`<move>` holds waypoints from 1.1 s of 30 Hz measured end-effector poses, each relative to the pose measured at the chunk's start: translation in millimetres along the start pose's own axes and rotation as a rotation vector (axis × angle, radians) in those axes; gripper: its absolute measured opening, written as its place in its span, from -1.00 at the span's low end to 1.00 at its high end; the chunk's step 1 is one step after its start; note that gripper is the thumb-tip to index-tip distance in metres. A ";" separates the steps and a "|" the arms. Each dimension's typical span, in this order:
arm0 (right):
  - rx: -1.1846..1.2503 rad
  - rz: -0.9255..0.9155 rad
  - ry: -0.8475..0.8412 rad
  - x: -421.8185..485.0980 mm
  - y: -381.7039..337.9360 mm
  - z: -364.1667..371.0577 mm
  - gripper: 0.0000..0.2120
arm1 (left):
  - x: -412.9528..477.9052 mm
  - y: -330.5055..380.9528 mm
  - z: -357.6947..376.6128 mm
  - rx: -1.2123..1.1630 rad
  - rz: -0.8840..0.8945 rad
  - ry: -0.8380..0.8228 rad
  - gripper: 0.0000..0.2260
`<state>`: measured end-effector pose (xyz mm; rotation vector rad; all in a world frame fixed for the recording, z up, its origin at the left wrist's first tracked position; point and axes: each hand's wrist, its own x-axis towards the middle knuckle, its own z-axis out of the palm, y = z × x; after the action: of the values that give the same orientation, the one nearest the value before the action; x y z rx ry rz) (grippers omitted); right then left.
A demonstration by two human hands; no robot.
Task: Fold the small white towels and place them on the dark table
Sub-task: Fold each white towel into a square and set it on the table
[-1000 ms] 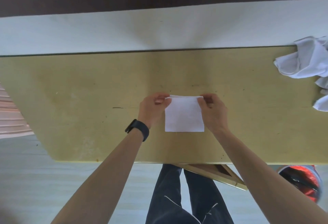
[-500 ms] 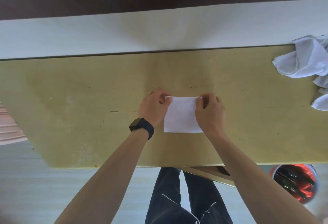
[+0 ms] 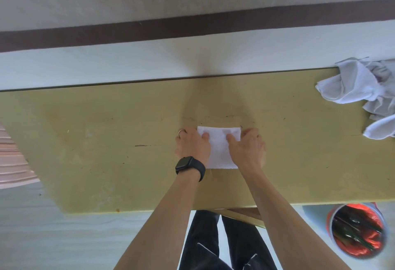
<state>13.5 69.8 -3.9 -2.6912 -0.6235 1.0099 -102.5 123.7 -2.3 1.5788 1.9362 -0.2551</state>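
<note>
Left hand (image 3: pixel 192 148) and right hand (image 3: pixel 248 150) pinched the far corners of the folded towel (image 3: pixel 220 152); next, I judged, one more squared fold.

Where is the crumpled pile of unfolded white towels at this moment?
Head view: the crumpled pile of white cloth towels lies at the right end of the olive-yellow tabletop, near its far edge, well right of the folded white towel.

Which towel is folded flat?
The white towel at the table's middle, held by the left hand and right hand: a neat flat rectangle. The crumpled towels lie heaped at its right end.
</note>
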 end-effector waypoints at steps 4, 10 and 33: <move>0.145 0.106 -0.091 4.5 -11.5 -4.3 -0.66 | -2.4 7.1 -2.1 0.021 -0.001 -0.005 -0.65; 0.353 0.089 -0.170 -4.0 1.2 -20.1 -0.78 | -12.8 -5.6 -9.1 -0.378 0.008 -0.063 -0.82; 0.624 -0.918 -0.408 -220.7 -74.8 -292.8 -0.85 | -235.5 -18.2 -315.4 -0.887 0.647 0.041 -0.88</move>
<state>34.8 25.5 367.1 -1.4030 -1.2015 1.1769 -204.4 88.1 376.7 1.4463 1.1642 0.7961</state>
